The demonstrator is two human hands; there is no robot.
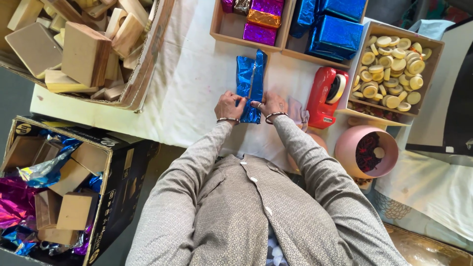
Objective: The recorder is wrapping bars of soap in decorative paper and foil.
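Under my fingertips, both my left hand and right hand pinch blue foil folded around a block; far end unsealed. Wrapped parcels and tape dispenser sit beyond, rightward.

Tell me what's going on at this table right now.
A person is wrapping a block in shiny blue foil on a white-covered table. The left hand and right hand both press the foil's near end. A red tape dispenser sits to the right, beside a tray of round wooden discs. Finished blue parcels fill a tray beyond, and a box of bare wooden blocks stands at left.
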